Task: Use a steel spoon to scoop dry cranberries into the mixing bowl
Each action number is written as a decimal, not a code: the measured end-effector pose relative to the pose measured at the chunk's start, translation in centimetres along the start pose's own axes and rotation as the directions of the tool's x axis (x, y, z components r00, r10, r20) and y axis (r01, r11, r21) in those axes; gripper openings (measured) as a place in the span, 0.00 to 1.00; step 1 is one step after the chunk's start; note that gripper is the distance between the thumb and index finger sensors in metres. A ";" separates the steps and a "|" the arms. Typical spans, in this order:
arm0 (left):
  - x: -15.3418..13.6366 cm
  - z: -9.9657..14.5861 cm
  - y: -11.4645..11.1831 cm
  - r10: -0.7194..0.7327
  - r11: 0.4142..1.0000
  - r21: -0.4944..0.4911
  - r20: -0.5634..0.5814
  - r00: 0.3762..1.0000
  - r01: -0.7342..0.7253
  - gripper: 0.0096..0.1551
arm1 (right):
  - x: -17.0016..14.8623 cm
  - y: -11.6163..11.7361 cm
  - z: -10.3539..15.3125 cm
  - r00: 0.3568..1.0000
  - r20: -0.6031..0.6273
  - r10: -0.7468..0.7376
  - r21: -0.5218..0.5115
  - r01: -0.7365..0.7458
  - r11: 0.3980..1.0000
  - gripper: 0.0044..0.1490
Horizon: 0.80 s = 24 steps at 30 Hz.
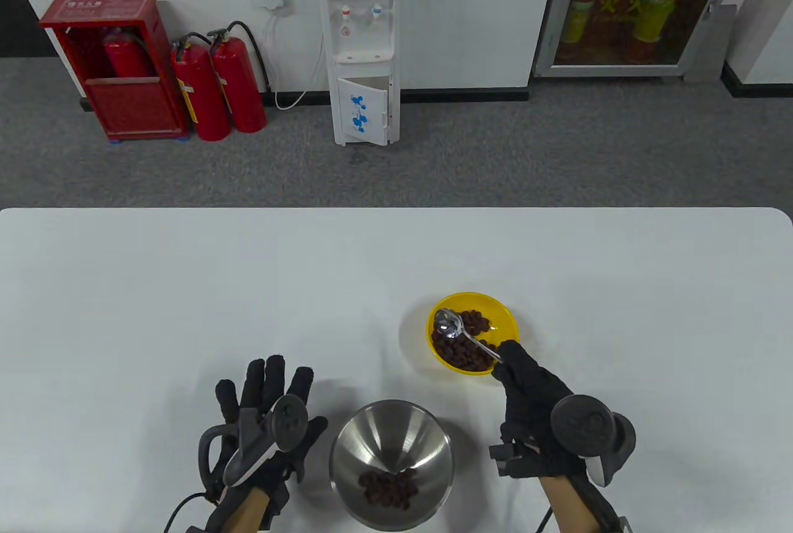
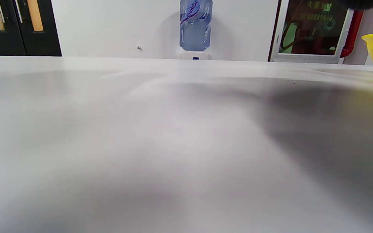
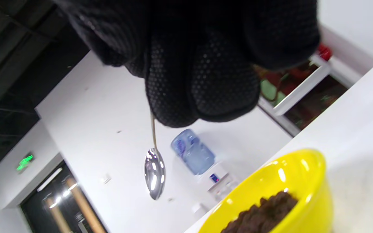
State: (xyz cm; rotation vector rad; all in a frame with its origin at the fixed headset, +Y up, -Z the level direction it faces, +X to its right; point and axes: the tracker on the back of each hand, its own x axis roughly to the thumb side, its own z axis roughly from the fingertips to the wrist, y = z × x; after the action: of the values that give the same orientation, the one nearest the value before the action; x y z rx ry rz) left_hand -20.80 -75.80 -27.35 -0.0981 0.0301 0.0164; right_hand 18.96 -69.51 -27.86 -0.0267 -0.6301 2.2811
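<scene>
Water dispenser — fire extinguishers beside it.

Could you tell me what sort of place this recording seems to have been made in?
Probably an office or lab room rather than a kitchen: a water dispenser stands against the wall, red fire extinguishers sit beside a red cabinet, and the floor is grey carpet behind a plain white table.
</scene>
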 end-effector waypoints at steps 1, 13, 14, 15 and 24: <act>0.0 0.0 -0.1 0.000 1.000 -0.006 0.000 1.000 0.000 0.48 | -0.3 0.2 -0.5 0.999 -0.032 0.029 -0.009 -0.029 1.000 0.26; 0.1 -0.1 -0.2 -0.005 1.000 -0.008 0.006 1.000 0.005 0.48 | -3.2 2.1 -1.5 0.918 -0.063 0.393 -0.061 -0.396 0.916 0.26; 0.1 -0.1 -0.1 -0.005 1.000 -0.008 0.006 1.000 0.005 0.48 | -3.3 2.1 -1.5 0.908 -0.045 0.418 -0.072 -0.420 0.905 0.26; 0.1 -0.1 -0.1 -0.004 1.000 -0.007 0.006 1.000 0.005 0.48 | -3.4 2.2 -1.4 0.901 -0.036 0.432 -0.080 -0.434 0.897 0.26; 0.1 -0.1 -0.1 -0.006 1.000 -0.004 0.008 1.000 0.006 0.48 | -5.8 3.3 -1.8 0.925 -0.309 0.219 0.222 -0.154 0.963 0.26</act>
State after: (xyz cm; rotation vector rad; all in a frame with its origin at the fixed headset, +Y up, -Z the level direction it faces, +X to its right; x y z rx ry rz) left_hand -20.67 -75.93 -27.40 -0.1022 0.0219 0.0112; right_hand 21.31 -74.61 -31.92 -0.3851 -0.2350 2.4361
